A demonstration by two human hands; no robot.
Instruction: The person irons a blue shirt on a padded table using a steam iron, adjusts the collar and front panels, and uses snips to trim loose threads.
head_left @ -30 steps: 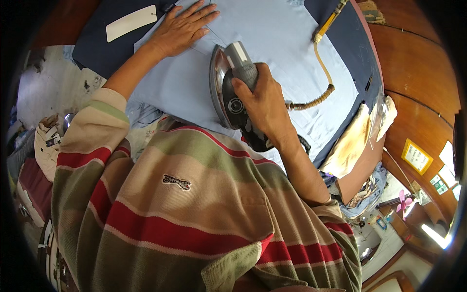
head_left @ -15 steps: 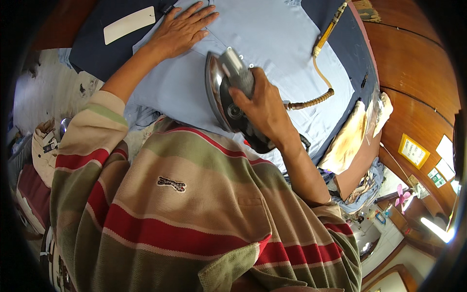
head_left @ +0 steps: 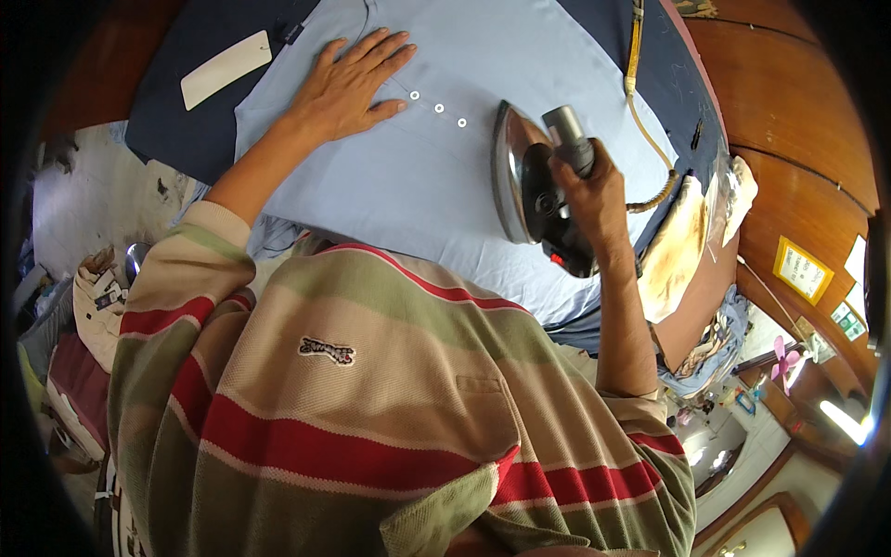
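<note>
A light blue shirt [head_left: 390, 195] lies spread on a dark blue ironing surface [head_left: 167, 130], with three white buttons showing near its middle. My left hand [head_left: 348, 88] rests flat on the upper part of the shirt, fingers spread, left of the buttons. Wrapped round the handle of a clothes iron [head_left: 534, 186] are the fingers of my right hand [head_left: 594, 200]. The iron's pointed tip faces away from me, and its soleplate edge shows on its left; whether the whole plate touches the cloth I cannot tell. A white tag [head_left: 225, 70] lies beyond my left forearm.
A thin hose [head_left: 640, 116] runs from the far edge to the iron's right side. A scorched pale cloth [head_left: 673, 251] lies by the right edge, near a wooden panel wall [head_left: 798, 102]. Folded garments [head_left: 97, 297] are piled at the left.
My right hand has moved the iron to the right, away from the buttons, uncovering them. The left hand stays pressed on the shirt, which has shifted slightly in view.
</note>
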